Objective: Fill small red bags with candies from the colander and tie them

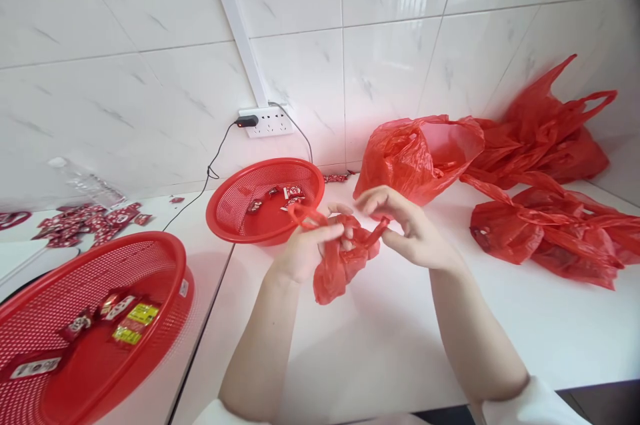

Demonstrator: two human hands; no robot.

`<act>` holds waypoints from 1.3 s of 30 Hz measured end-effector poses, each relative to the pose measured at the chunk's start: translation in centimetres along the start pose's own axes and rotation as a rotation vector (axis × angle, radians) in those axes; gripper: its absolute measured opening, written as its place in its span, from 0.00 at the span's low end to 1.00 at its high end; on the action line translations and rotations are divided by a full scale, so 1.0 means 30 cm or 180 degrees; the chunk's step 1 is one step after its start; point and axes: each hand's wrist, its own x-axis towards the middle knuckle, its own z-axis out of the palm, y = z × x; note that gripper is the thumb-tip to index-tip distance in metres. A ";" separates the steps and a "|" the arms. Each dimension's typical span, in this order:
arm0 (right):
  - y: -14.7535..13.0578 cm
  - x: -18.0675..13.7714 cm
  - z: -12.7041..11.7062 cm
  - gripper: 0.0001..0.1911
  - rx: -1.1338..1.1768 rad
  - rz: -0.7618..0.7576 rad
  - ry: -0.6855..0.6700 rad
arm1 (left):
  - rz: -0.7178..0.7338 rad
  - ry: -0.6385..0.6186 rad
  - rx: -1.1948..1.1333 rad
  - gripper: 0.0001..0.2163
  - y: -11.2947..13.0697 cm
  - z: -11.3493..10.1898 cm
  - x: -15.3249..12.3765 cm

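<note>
A small red plastic bag (334,271) hangs above the white table (380,338), held between both hands. My left hand (305,248) is closed on one handle loop of the bag, with the bag's body drooping below it. My right hand (407,225) pinches the other handle strip, pulling it to the right. The two hands sit close together at the middle of the view, just in front of a red mesh basket (235,215).
That basket holds a few red snack packets. A larger red basket (165,258) with several packets is at front left. An open red bag (425,151) and a pile of red bags (545,211) lie at right. Loose packets (90,221) lie far left; a wall socket (267,121) with a cable is behind.
</note>
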 end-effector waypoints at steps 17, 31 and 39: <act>0.048 0.042 0.082 0.17 0.0927 0.0650 -0.0610 | 0.3309 0.1512 0.3652 0.08 -0.009 -0.006 -0.013; 0.085 0.063 0.084 0.11 0.1770 0.0701 0.0518 | 0.1903 0.0314 0.3083 0.08 0.013 -0.025 -0.024; 0.072 0.037 0.034 0.15 0.1225 0.0947 0.0591 | 0.1314 0.0000 0.2689 0.10 0.023 -0.019 -0.033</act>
